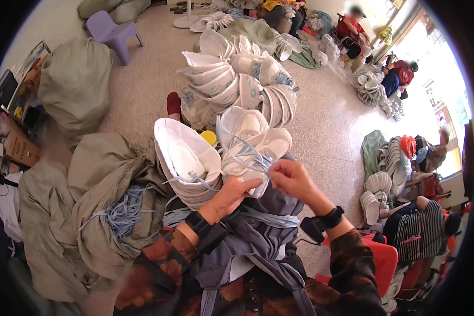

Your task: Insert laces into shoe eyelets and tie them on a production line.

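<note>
My left hand [233, 196] grips the near side of a white and grey sneaker upper [271, 143] above my lap, thumb on top. My right hand [289, 180] is closed at its right side, fingers pinched on a light blue shoelace [254, 152]. Lace strands lie loosely across the upper's front. Another white upper [245, 124] sits right behind it. Left of my left hand stands a nested stack of white uppers [187, 158], with a blue lace end hanging over its edge. More blue laces [271, 219] lie across my grey apron [237, 247].
A bundle of blue laces [125, 211] rests on a beige sack [97, 174] at my left. Ahead, nested uppers [221, 79] form a large pile on the floor. A purple chair [110, 31] stands far left, a red stool [382, 263] near right. Other people sit along the right.
</note>
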Demonstrator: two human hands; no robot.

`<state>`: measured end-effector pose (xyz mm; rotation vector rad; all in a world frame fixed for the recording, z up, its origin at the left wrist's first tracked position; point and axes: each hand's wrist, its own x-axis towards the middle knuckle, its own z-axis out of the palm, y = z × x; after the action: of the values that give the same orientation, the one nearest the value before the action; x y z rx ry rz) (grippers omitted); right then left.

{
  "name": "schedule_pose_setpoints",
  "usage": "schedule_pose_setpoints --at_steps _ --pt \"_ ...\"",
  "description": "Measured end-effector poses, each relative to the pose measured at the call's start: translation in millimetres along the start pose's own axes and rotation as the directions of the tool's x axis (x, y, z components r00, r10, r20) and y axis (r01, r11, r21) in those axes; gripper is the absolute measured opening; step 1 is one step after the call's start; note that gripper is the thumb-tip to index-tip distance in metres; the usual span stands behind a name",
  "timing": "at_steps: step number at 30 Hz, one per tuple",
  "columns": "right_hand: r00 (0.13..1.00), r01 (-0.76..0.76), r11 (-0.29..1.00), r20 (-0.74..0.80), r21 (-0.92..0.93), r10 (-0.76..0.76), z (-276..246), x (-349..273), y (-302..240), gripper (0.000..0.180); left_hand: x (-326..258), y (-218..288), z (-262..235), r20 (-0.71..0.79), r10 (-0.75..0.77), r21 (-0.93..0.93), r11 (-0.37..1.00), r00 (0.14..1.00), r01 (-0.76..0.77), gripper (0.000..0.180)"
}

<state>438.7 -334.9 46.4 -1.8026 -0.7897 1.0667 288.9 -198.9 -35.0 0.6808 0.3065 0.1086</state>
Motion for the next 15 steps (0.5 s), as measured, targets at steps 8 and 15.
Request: schedule_pose_setpoints --at_steps 8,15 --pt "0.998 0.028 0.991 -0.054 -0.135 -0.036 21 -5 27 0.015 12 -21 -9 -0.162 0.191 0.073 0.981 0.968 -0.181 0.036" --pt "0.992 0.121 0.938 0.007 -0.326 -0.125 -3 -34 40 0.013 13 -23 -5 -0.201 0.22 0.074 0.975 0.955 -0.209 0.037"
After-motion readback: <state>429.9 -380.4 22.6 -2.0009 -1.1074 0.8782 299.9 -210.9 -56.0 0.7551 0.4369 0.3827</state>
